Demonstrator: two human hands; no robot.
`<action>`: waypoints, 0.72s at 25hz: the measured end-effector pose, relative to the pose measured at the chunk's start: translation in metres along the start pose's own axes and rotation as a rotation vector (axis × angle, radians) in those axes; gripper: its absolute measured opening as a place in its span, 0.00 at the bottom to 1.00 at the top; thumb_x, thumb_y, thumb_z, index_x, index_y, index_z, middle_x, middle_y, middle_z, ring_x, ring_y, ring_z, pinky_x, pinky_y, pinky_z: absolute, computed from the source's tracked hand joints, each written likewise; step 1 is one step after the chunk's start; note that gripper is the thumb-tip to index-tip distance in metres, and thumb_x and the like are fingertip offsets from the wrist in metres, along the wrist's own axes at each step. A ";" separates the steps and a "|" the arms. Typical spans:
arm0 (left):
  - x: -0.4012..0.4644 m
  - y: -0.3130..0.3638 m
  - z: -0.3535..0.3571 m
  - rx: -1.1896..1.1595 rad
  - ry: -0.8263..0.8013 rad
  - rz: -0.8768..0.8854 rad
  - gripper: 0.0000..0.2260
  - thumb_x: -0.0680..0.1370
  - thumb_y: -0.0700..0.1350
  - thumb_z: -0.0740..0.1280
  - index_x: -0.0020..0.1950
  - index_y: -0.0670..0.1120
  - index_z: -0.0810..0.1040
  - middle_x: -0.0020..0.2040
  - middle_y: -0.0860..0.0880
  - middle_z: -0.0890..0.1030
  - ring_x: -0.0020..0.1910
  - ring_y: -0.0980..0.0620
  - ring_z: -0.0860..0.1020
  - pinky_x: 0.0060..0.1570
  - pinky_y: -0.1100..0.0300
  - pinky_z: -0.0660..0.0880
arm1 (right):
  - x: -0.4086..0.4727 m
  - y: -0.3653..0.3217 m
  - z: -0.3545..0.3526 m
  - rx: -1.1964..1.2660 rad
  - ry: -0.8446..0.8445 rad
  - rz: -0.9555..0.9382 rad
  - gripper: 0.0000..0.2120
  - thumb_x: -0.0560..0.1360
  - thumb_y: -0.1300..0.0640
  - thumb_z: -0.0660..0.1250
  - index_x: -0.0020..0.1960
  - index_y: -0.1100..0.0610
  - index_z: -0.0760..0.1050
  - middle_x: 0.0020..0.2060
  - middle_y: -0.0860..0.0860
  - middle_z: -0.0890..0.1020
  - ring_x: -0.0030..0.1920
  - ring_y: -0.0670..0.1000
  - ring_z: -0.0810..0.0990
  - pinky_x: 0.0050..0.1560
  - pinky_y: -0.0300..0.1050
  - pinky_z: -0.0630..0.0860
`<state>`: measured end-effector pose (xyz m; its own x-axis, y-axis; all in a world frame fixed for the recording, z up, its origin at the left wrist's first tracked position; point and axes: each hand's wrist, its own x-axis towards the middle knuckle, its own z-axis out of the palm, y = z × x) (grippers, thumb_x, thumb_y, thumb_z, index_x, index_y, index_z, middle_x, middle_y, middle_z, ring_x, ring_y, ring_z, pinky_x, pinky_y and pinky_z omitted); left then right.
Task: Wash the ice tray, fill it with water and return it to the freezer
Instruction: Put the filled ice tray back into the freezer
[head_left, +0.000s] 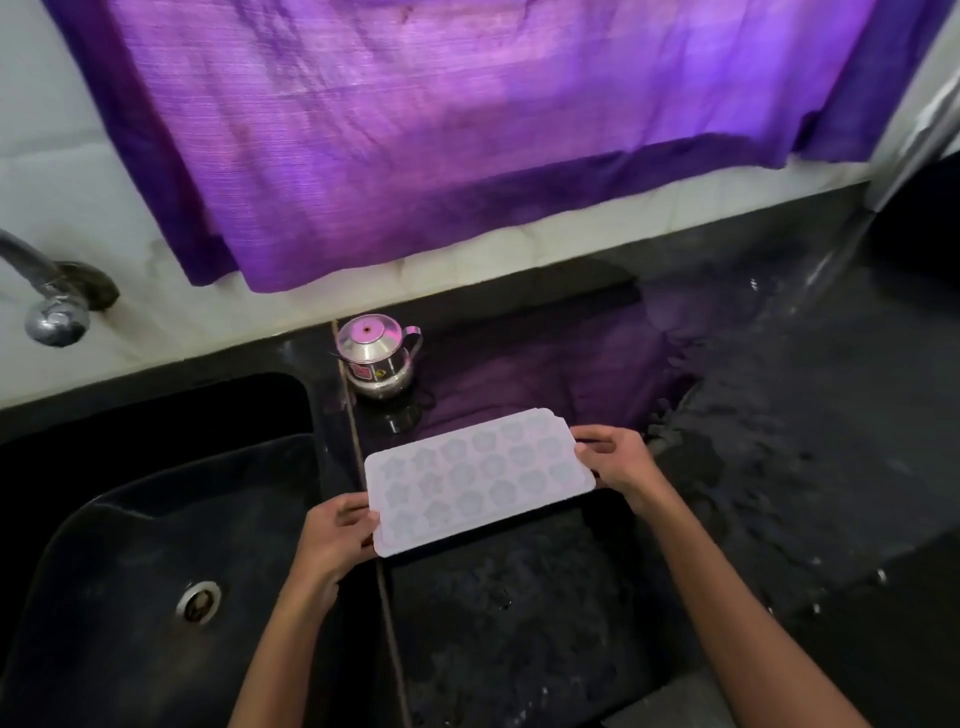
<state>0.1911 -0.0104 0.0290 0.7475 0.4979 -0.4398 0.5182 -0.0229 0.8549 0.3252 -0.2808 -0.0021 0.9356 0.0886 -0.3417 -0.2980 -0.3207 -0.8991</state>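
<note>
1. your left hand (336, 535) has the near-left short end of the pale white plastic ice tray with flower and star shaped pockets (478, 478) pinched, thumb on top and fingers curled under the edge.
2. your right hand (615, 460) is clamped on the far-right short end the same way, thumb on the top rim, so both hands are closed on the tray.
3. the tray sits roughly level, turned a bit diagonal, over the dark speckled stone countertop (779, 415), just right of the black sink basin (156, 519). can't tell if it's touching the counter or held just above it.
4. the pockets face up; whether there's water in them, can't tell.
5. just behind the tray there's a small shiny steel kettle with a handle (376, 356) standing upright on the counter.
6. the metal tap (49, 304) sticks out from the wall at far left, above the sink.
7. a purple cloth curtain (467, 130) hangs across the back wall, and its colour reflects on the counter.
</note>
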 end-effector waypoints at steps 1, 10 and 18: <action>0.000 0.000 -0.001 -0.001 -0.018 0.004 0.06 0.77 0.32 0.63 0.53 0.39 0.75 0.42 0.47 0.79 0.40 0.51 0.78 0.35 0.59 0.74 | -0.004 0.002 0.000 0.001 0.018 0.007 0.11 0.77 0.64 0.65 0.58 0.60 0.79 0.47 0.58 0.82 0.45 0.53 0.81 0.40 0.42 0.78; -0.014 0.014 0.015 0.097 -0.300 0.123 0.07 0.77 0.32 0.64 0.53 0.41 0.75 0.43 0.46 0.79 0.41 0.50 0.78 0.37 0.57 0.74 | -0.118 0.040 -0.037 0.193 0.296 0.050 0.10 0.77 0.65 0.64 0.56 0.58 0.79 0.41 0.56 0.83 0.37 0.49 0.80 0.41 0.46 0.78; -0.084 0.016 0.097 0.338 -0.720 0.210 0.08 0.77 0.31 0.64 0.52 0.42 0.76 0.44 0.46 0.80 0.42 0.49 0.79 0.37 0.57 0.74 | -0.289 0.103 -0.079 0.371 0.707 0.136 0.10 0.76 0.63 0.67 0.55 0.54 0.80 0.39 0.51 0.85 0.41 0.45 0.83 0.40 0.38 0.77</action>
<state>0.1764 -0.1364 0.0527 0.8667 -0.2218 -0.4467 0.3488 -0.3707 0.8608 0.0390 -0.4133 0.0259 0.7482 -0.5853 -0.3124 -0.3453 0.0585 -0.9367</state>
